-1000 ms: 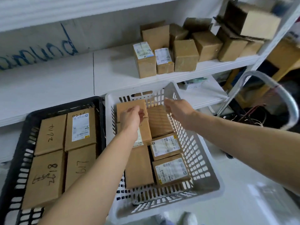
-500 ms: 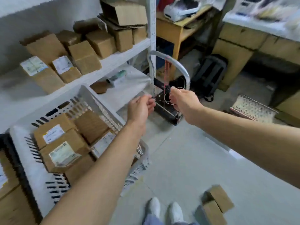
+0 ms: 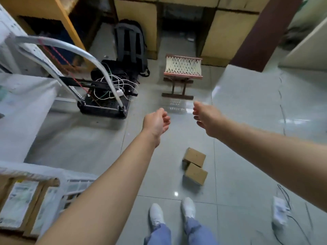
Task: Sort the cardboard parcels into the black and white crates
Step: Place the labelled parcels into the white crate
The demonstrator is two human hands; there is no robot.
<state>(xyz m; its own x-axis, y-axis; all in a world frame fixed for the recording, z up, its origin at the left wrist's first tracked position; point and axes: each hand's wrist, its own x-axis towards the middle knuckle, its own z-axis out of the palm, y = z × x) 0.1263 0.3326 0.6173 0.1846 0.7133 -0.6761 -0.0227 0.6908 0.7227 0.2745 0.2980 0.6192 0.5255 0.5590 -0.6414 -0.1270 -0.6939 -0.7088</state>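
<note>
Two small cardboard parcels [image 3: 195, 165] lie side by side on the grey tiled floor, just ahead of my feet. My left hand [image 3: 156, 122] hangs in the air above the floor, fingers loosely curled, holding nothing. My right hand [image 3: 207, 117] is level with it to the right, fingers relaxed and empty. Both hands are well above and beyond the two parcels. The white crate [image 3: 74, 187] shows at the lower left edge, with labelled parcels [image 3: 19, 206] inside it. The black crate is out of view.
A hand trolley [image 3: 104, 105] with a curved white handle and loose wires stands at the left. Behind it leans a dark backpack [image 3: 130, 45]. A small woven stool [image 3: 183, 75] stands ahead. A white power strip [image 3: 280, 212] with cables lies at the lower right. My white shoes [image 3: 172, 212] are at the bottom.
My view has swung right, away from the shelf and the crates toward the open floor. Both hands left the white crate empty and now hang over the tiles.
</note>
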